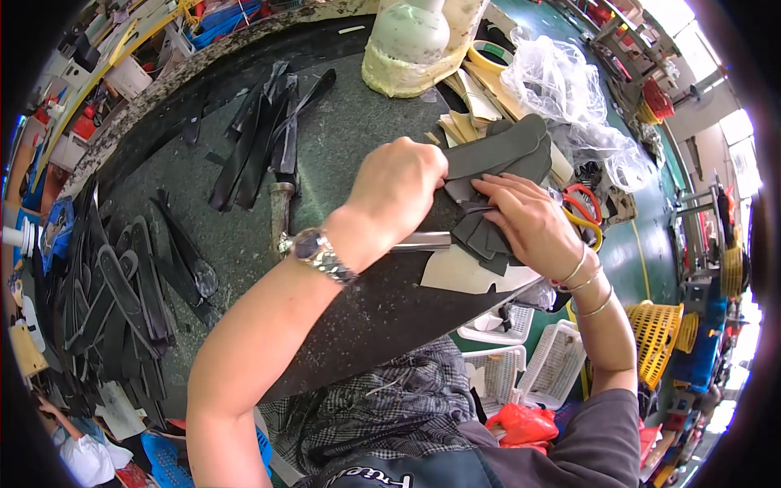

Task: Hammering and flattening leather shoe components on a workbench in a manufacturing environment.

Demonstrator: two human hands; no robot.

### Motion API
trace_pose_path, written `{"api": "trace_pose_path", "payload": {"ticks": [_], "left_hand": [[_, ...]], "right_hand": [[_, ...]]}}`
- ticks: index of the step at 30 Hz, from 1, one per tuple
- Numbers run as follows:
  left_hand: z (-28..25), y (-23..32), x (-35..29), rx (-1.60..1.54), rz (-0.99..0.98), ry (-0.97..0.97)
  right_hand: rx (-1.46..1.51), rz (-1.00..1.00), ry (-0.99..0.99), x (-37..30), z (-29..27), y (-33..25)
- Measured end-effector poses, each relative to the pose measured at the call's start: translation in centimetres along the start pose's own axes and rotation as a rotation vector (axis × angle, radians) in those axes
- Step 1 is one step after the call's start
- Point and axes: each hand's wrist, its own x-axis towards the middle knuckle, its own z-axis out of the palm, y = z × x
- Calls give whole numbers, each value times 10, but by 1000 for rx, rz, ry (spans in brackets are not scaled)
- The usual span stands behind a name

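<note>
My left hand (399, 185) is closed in a fist-like grip at the near end of a long, round-ended black leather piece (500, 153). Beside it my right hand (533, 220), fingers bent, grips a bunch of smaller black leather pieces (482, 233); its thumb side lies over them, so their hold is partly hidden. Under my left wrist lies a hammer-like tool, with a worn metal head (281, 213) and a shiny rod (423, 241) showing on either side. A cream sheet (464, 272) is beneath the leather pieces at the bench's right edge.
Black strips lie in a bundle (264, 134) and a large heap (122, 301) across the dark bench (244, 268). A glue-crusted container (407, 41), tape roll (490, 55), clear plastic bags (561, 81) and red-handled scissors (584, 202) stand around. White baskets (553, 366) sit below the edge.
</note>
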Motion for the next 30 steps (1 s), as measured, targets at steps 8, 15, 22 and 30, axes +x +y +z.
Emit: {"api": "trace_pose_path", "payload": {"ticks": [8, 15, 22, 30], "left_hand": [[-30, -16, 8, -210, -273, 401], [-137, 37, -116, 265, -16, 554], [-92, 71, -277, 479, -99, -25], [-58, 81, -341, 649, -287, 293]], "right_hand": [[73, 47, 18, 4, 6, -1], [409, 383, -73, 3, 1, 1], [353, 262, 134, 23, -63, -90], [762, -57, -654, 85, 9, -174]]}}
